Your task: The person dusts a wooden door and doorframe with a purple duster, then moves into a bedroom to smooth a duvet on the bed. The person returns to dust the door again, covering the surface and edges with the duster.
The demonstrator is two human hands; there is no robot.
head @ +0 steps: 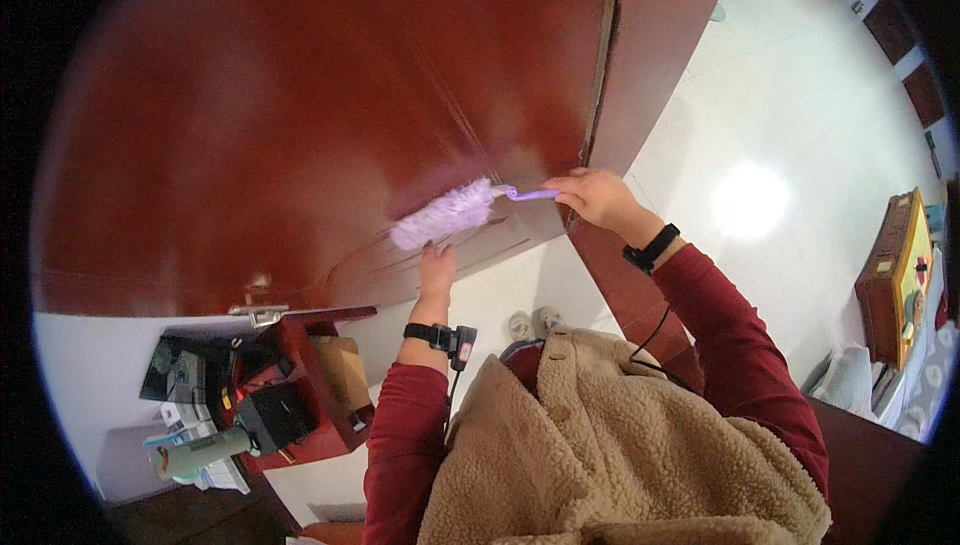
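My right hand [596, 196] grips the purple plastic handle [536, 194] of a fluffy duster. The duster's lilac head [444, 215] lies against or just in front of a glossy red-brown wooden door [315, 109], pointing left. My left hand [436, 269] is just below the duster head, near the lower part of the door. Its fingers look apart and nothing shows in them, though the hand is strongly foreshortened. Whether it touches the door or the duster, I cannot tell. Both wrists wear black straps.
A metal door handle [262, 314] sticks out at the door's left edge. Below left, a red cabinet [337, 417] bears a black box [277, 416], a green cylinder [202, 453] and a cardboard box [341, 372]. The door frame [637, 94] rises at right, beside white floor tiles [720, 117].
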